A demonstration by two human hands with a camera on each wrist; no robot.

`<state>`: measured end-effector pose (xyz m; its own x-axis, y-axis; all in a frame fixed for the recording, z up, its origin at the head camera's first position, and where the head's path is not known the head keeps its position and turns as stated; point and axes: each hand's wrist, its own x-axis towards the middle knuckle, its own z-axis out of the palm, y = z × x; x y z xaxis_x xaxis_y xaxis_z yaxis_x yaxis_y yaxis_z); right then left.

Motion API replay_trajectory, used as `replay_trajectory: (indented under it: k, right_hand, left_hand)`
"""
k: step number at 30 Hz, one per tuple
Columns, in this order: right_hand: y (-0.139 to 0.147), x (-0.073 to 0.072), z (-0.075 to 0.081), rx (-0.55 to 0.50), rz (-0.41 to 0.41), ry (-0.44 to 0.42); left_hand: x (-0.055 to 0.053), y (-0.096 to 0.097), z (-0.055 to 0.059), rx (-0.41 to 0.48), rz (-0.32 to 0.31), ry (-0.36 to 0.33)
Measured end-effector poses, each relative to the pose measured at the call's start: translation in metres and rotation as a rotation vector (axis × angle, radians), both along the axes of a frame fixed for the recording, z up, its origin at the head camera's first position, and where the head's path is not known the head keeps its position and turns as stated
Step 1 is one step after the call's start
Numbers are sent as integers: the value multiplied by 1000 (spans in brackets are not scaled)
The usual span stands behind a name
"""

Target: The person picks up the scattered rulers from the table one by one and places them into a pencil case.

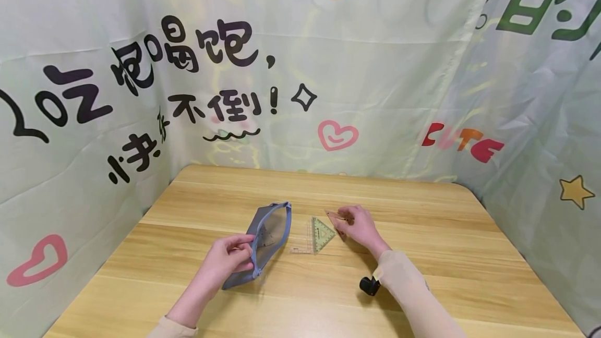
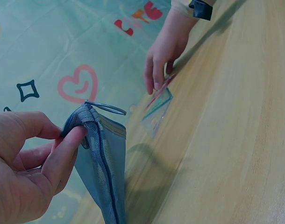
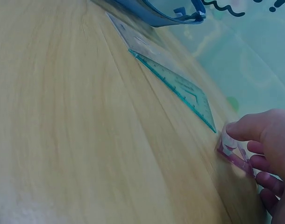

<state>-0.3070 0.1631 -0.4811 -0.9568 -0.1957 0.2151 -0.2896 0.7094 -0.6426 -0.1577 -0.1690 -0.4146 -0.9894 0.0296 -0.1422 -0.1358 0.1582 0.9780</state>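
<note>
My left hand [image 1: 227, 257] pinches the near edge of a blue zippered pouch [image 1: 239, 279], thumb against fingers. The pouch's mouth gapes, and a dark shape inside is too unclear to name. In the left wrist view, a zipper pull [image 2: 110, 108] sticks out from the pouch's top corner. Over on the right, my right hand [image 1: 360, 226] holds a pink transparent set square [image 1: 333, 218] between thumb and fingers, tilted low at the table. A green set square [image 1: 322, 236] lies flat between the hands, against a clear set square [image 1: 302, 249].
The wooden table [image 1: 188, 213] is enclosed by printed fabric curtains [image 1: 291, 67] behind and on both sides. A small black device [image 1: 369, 286] sits at the right sleeve's cuff.
</note>
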Motion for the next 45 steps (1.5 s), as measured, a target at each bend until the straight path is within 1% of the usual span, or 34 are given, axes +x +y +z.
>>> replay_trajectory:
  k: [5,9,16,24,34,45]
  right_hand:
    - [2,1,-2,15,3,9]
    - [3,2,-4,42,5,-4]
    - [6,4,-7,70,19,18]
    - [6,8,-7,149,-14,27]
    - [4,12,-3,133,-78,0]
    - [0,16,-1,82,-130,-37]
  left_hand:
    - [0,0,0,2,0,0]
    - [0,0,-1,8,-5,4]
    - [0,2,-1,0,-1,2]
    - [0,3,-1,-2,9,0]
    - [1,3,0,6,9,3]
    - [2,3,1,-6,4,0]
